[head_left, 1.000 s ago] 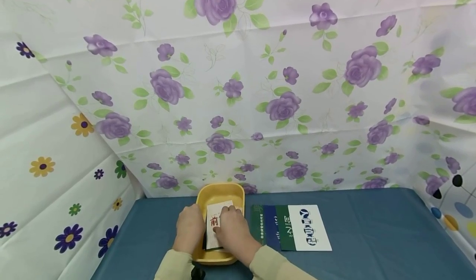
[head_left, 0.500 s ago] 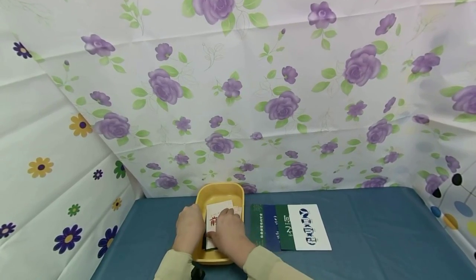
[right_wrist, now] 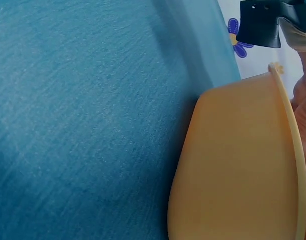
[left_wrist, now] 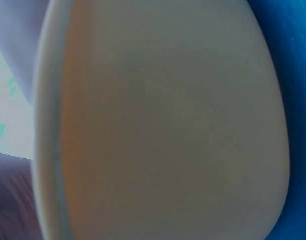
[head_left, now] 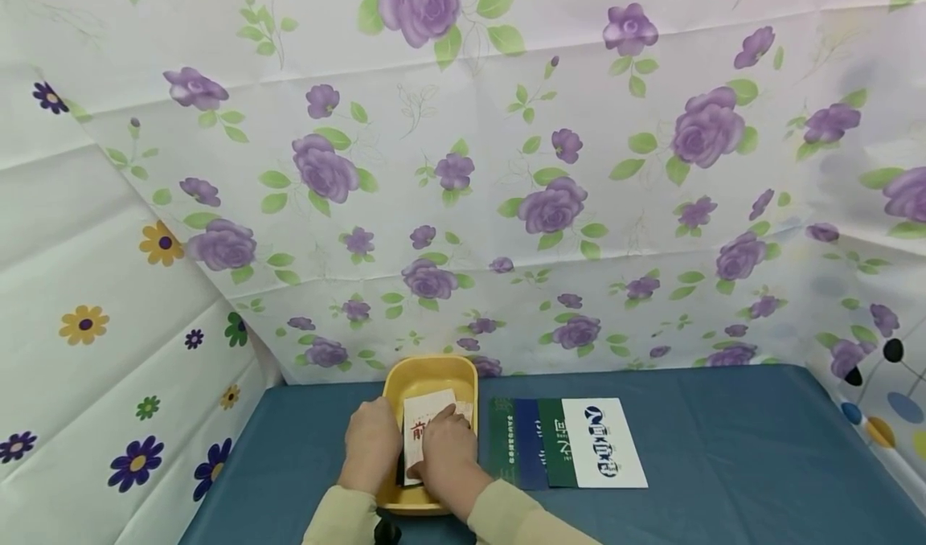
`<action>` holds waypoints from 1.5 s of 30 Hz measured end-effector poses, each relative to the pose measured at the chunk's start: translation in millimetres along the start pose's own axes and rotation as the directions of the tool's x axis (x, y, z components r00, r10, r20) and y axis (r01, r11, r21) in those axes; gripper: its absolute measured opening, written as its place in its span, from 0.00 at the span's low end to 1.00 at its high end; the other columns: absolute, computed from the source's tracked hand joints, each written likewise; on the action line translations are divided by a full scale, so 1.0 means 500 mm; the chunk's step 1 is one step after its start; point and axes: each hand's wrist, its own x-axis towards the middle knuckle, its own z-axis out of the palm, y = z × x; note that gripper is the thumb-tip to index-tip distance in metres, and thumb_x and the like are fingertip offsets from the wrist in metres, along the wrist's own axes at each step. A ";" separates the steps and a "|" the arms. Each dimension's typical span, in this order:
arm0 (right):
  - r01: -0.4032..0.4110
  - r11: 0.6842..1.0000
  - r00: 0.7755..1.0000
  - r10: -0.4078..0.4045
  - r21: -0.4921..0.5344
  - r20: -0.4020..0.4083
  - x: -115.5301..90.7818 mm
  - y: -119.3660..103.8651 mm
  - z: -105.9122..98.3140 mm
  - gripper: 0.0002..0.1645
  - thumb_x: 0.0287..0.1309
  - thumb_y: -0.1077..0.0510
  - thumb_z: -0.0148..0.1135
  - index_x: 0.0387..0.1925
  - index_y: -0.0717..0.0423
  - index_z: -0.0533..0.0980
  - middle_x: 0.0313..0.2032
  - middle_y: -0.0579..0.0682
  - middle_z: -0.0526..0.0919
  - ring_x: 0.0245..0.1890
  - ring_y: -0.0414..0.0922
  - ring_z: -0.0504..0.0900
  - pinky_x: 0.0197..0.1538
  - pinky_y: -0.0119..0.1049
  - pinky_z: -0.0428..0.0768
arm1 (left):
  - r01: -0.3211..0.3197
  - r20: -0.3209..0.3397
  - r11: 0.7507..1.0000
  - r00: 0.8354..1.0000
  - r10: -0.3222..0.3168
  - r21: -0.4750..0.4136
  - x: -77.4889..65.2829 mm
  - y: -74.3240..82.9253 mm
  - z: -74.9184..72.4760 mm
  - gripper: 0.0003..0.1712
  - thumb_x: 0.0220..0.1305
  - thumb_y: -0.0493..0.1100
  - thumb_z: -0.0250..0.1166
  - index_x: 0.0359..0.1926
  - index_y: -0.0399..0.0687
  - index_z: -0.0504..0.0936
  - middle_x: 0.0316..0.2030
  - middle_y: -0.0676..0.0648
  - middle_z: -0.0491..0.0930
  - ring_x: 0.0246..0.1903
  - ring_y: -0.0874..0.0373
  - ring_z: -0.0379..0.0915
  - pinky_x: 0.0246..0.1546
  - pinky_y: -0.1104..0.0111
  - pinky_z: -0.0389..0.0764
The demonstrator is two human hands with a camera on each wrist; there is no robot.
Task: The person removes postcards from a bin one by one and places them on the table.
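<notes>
My left hand point(head_left: 370, 446) grips the left rim of a yellow plastic basin point(head_left: 428, 364); its fingertips are hidden. Inside lies a white card point(head_left: 432, 403) with red characters, above a dark-edged item and a pale card. My right hand point(head_left: 450, 456) reaches into the basin from the right, curled over the white card, thumb on its lower part and fingers toward its right side. What the fingertips touch underneath is covered. Both wrist views look mostly at the basin's outer wall point(left_wrist: 173, 125), with the basin side point(right_wrist: 238, 160) also close in the right one.
Right of the basin, several booklets overlap in a row: green point(head_left: 501, 440), blue point(head_left: 531, 448), and a green-and-white one point(head_left: 604, 444). They lie on a blue-covered table point(head_left: 723, 440). Flower-printed sheets point(head_left: 477, 207) rise behind and at both sides.
My right hand has shifted slightly down and left over the white card, its thumb lower and its fingers drawn in. The left hand and the basin stay in place.
</notes>
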 end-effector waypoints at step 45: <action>0.119 0.981 0.972 -0.084 0.151 -0.220 -0.010 0.033 -0.045 0.15 0.41 0.55 0.71 0.30 0.57 0.75 0.22 0.49 0.76 0.22 0.42 0.76 0.23 0.39 0.77 | 0.002 0.004 1.000 1.000 -0.002 0.017 0.002 -0.001 0.006 0.03 0.58 0.31 0.60 0.31 0.34 0.81 0.23 0.39 0.81 0.21 0.50 0.79 0.16 0.61 0.75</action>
